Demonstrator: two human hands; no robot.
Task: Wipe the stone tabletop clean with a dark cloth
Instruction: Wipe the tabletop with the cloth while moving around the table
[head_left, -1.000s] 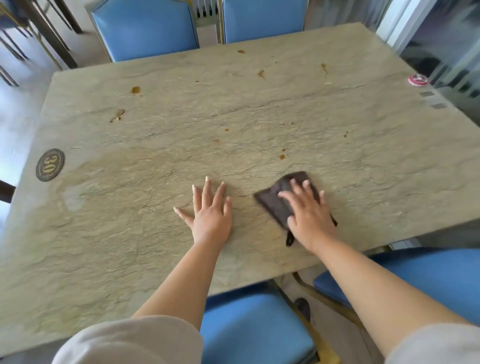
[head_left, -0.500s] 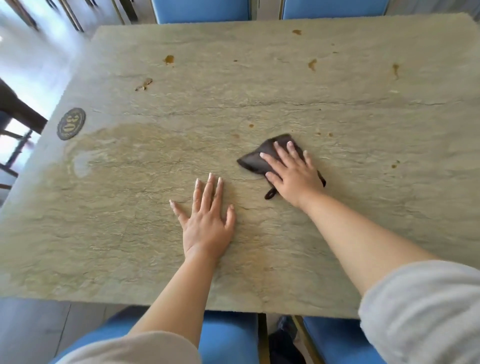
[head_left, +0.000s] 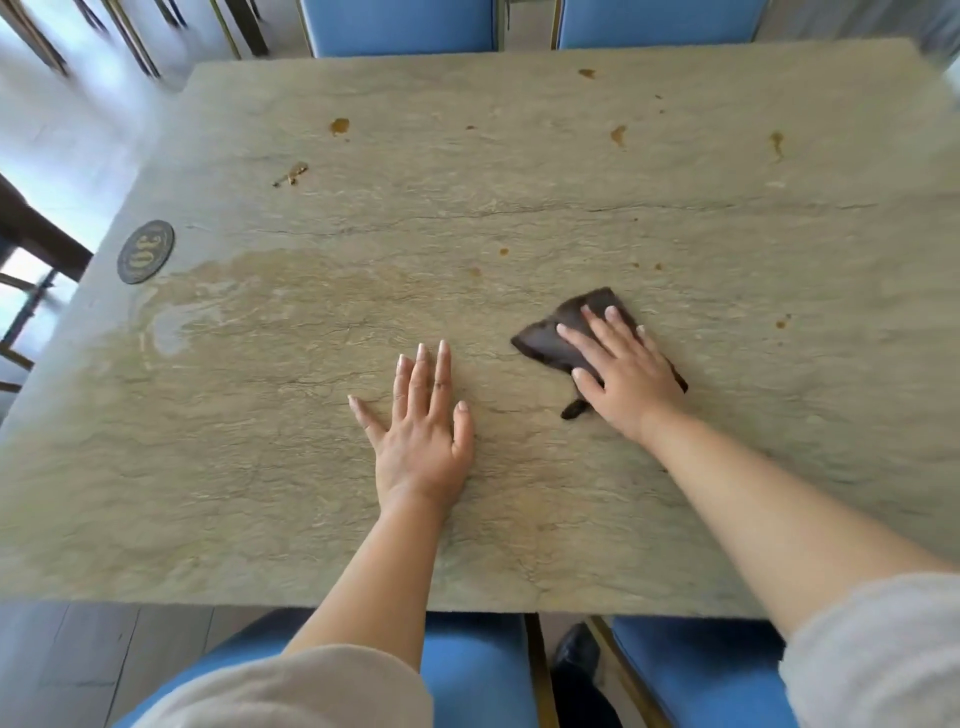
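Head view: a stone bench (head_left: 519, 493) is seen from above, and the dark cloth (head_left: 566, 338) lies on it at about 3 o'clock from the centre of the frame, folded into a flat pad. The right hand (head_left: 621, 371) is laid palm-down over the cloth, its fingers (head_left: 574, 338) spread and pressed flat rather than closed around the fabric; the cloth is thus pinned under the palm, presumably so that pressure is spread across the pad while it is pushed over the stone. A small dark tail of cloth sticks out at 7 o'clock from that hand.

The left hand (head_left: 423, 426) is laid flat on bare stone just beside the cloth, at 9 o'clock from it, fingers extended and holding nothing. It is judged to serve as a brace while the body leans over the bench edge.

A darker, damp-looking patch is spread over the near left of the bench, up towards a round number plaque (head_left: 145, 251) at 10 o'clock. Brown stains (head_left: 340, 125) are scattered across the far half, from 11 o'clock round to 2 o'clock, with small specks close to the cloth at 12 and 3 o'clock. By that judgement the far part is not yet wiped, and a long reach will be called for. Blue chairs (head_left: 400, 23) are tucked in along the far edge.
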